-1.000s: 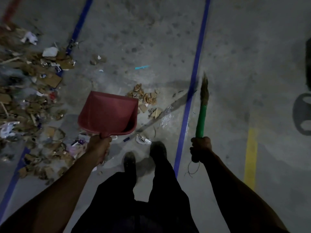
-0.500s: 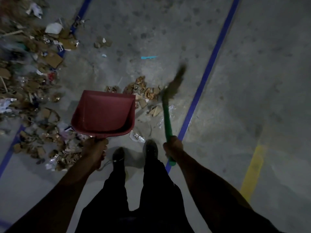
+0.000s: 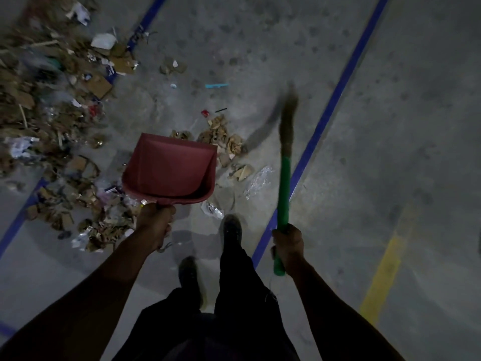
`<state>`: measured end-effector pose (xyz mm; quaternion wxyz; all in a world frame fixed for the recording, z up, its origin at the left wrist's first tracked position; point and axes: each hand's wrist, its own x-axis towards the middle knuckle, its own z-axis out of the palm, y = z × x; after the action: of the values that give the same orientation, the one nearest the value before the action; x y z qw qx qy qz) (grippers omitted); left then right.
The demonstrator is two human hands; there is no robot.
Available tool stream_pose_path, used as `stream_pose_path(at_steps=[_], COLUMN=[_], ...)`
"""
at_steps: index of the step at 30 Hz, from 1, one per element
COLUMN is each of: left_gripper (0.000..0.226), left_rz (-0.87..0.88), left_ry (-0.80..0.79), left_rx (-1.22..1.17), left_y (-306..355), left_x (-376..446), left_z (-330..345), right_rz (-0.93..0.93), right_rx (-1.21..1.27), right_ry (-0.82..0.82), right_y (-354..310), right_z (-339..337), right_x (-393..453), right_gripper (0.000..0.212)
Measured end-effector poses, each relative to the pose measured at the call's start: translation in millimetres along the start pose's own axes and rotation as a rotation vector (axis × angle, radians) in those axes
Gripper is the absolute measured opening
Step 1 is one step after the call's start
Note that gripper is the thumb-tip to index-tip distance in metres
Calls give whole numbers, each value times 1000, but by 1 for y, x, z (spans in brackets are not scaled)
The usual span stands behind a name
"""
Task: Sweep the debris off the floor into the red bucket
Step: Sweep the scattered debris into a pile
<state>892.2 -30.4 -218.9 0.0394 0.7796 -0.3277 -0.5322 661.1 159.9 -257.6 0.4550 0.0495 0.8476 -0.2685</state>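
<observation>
My left hand (image 3: 155,225) grips the handle of a red dustpan (image 3: 170,169), held above the floor with its mouth facing away from me. My right hand (image 3: 289,243) grips a green-handled broom (image 3: 283,188); its brown bristles (image 3: 287,121) are blurred and raised to the right of a small debris pile (image 3: 223,138) of cardboard scraps. Clear plastic wrap (image 3: 257,179) lies between the pile and the broom. A large heap of cardboard and paper debris (image 3: 52,121) covers the floor at the left. No red bucket shows.
Blue tape lines (image 3: 322,126) cross the grey concrete floor diagonally, and another blue line (image 3: 145,19) runs by the big heap. A yellow line (image 3: 382,274) lies at the right. My two feet (image 3: 231,227) stand just behind the small pile.
The broom swung from left of the blue line back to the right, its bristles lifting off the small pile. The dustpan stayed in place in my left hand. The view shifted slightly.
</observation>
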Motion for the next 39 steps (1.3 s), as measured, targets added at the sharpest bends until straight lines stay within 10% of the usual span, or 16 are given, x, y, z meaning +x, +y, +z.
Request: stream_pose_path(at_steps=[8, 18, 31, 39], left_gripper=[20, 21, 15, 10], left_rz=[21, 74, 122, 42], left_ry=[8, -81, -190, -145], left_rx=[-27, -2, 141, 99], left_y=[-21, -74, -152, -188], left_x=[1, 15, 30, 54], left_z=[-11, -71, -158, -184], right_rz=[257, 61, 246, 206], right_rx=[130, -271, 345, 87], right_ry=[70, -77, 170, 52], right_y=[34, 52, 136, 126], right_z=[7, 110, 108, 174], right_x=[-6, -70, -149, -135], right_gripper=[10, 22, 17, 17])
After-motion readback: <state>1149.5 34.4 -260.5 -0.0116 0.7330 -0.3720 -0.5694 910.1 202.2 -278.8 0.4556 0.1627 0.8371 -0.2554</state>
